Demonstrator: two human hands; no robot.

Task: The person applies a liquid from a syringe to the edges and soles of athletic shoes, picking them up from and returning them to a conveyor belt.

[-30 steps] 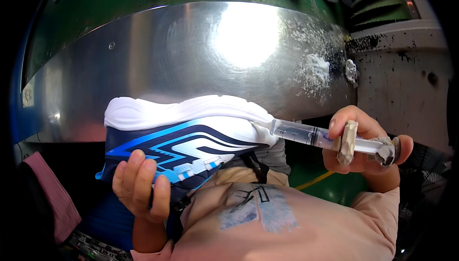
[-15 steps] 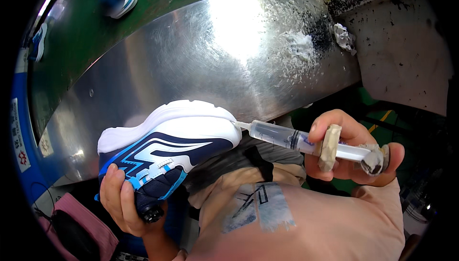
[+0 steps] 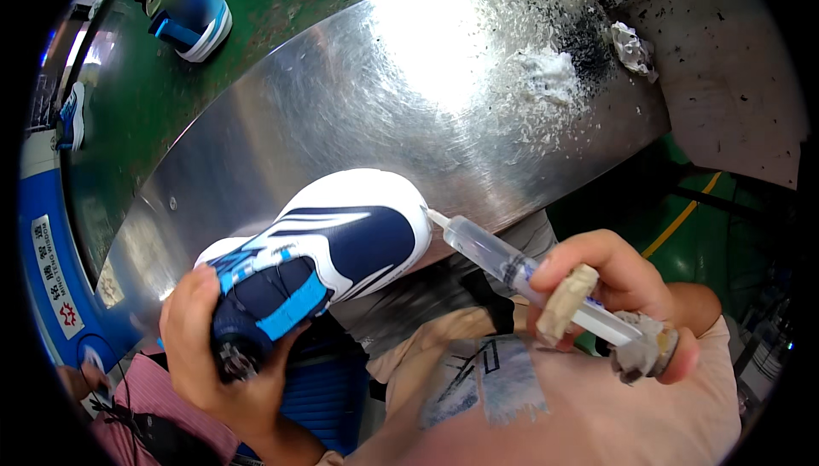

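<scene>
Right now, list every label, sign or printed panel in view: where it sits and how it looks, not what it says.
White sticker: far left on the blue machine edge, a narrow upright strip with a red emblem at its lower end.
Printed patch: on the person's beige shirt front, below the syringe, a faded grey-blue block with dark strokes.
No screens or packages show.

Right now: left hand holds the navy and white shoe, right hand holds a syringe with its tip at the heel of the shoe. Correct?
Not quite. In the head view the left hand does hold the navy and white shoe, and the right hand does hold the syringe, but the syringe tip sits at the toe end of the shoe, at the white sole edge, not at the heel. The heel end is in the left hand.
</scene>
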